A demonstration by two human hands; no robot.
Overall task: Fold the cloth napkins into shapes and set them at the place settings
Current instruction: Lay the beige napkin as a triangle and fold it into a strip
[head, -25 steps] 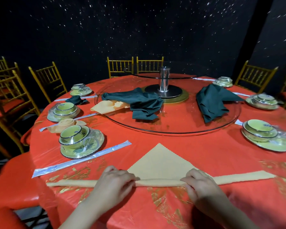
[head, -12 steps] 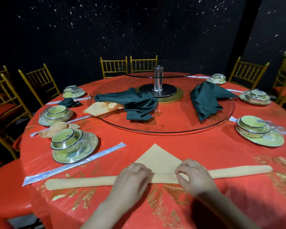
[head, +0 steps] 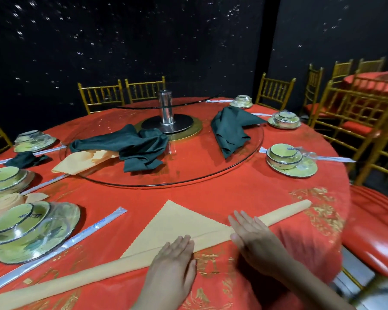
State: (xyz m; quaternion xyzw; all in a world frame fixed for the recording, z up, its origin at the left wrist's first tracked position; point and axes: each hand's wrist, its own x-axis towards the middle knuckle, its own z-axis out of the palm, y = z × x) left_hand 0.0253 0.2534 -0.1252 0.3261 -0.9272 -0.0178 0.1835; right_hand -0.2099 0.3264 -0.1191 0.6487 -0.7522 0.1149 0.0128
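- Pale orange napkin (head: 184, 220): lies on the near side of the red table (head: 211, 193), just in front of the person. Rolled along its long edge into a thin roll running from near left to far right. Shows one flat triangle, not rolled, with a zigzag edge, pointing away toward the middle of the table.
- Left hand (head: 175, 258): rests flat, palm down, fingers straight and close together. Touches the roll with the fingertips, about at its middle.
- Right hand (head: 253, 238): also flat and palm down, fingers straight and a little spread. Lies across the roll just to the right of the triangle. Looks blurred, so cannot tell how firmly it presses.
- Glass turntable (head: 188, 173): stands in the middle of the table around a metal post (head: 166, 108). Carries a left green heap (head: 139, 148) and a right green heap (head: 231, 130) of dark napkins.
- Second orange cloth (head: 81, 161): partly under the left green heap, reaching over the glass rim.
- Nearest setting (head: 31, 229): stacked green bowls on a plate, wrapped in clear film, at near left. Just beside it, wrapped chopsticks (head: 94, 227).
- Rolled orange shape (head: 5, 204): sits just behind the nearest setting.
- Small green shape (head: 25, 158): farther back at left, between two other settings.
- Right setting (head: 289, 159): near the turntable rim, well apart from the hands.
- Gold chairs (head: 101, 95): stand around the table, before a black wall with small light spots.
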